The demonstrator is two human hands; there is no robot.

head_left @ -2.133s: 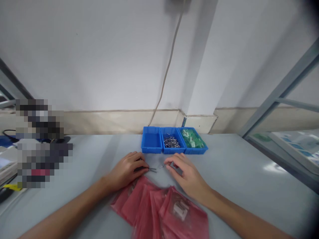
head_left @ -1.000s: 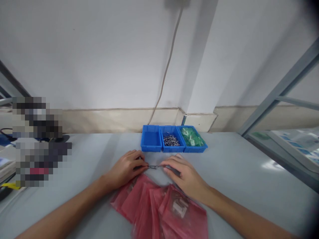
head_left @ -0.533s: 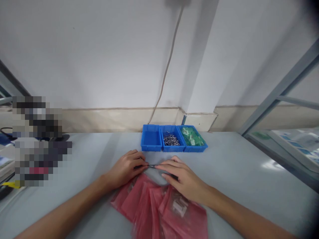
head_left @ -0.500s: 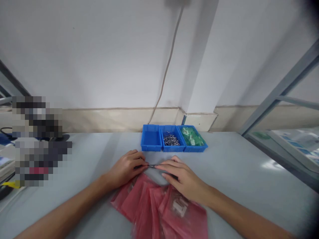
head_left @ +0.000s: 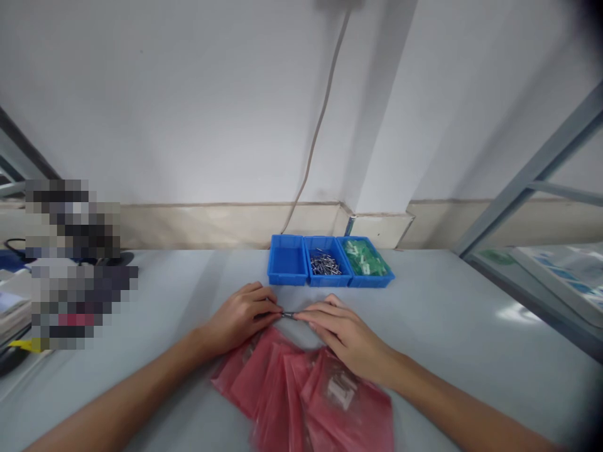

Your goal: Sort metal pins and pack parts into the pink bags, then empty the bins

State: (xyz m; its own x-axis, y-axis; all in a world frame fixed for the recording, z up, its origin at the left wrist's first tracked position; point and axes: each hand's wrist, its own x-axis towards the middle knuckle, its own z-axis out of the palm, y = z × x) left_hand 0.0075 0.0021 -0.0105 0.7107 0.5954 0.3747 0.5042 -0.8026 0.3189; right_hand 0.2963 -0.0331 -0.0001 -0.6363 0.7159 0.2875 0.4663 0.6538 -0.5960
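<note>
Some metal pins (head_left: 287,314) are pinched by the left hand (head_left: 245,316) and touched by the right hand (head_left: 349,336), its grip unclear, near red bags (head_left: 343,419).

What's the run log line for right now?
left grip: pinching thin metal | right grip: at its opposite end | blue trays: in a row beyond | red bags: fanned out nearer

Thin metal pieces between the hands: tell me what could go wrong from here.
The thin metal pieces sit at the fingertips of the left hand and right hand, so a small slip might drop them. The red bags are fanned loosely close to both hands; a forearm could drag them askew. The middle blue bin, open and full of loose metal pins, could spill if knocked.
</note>
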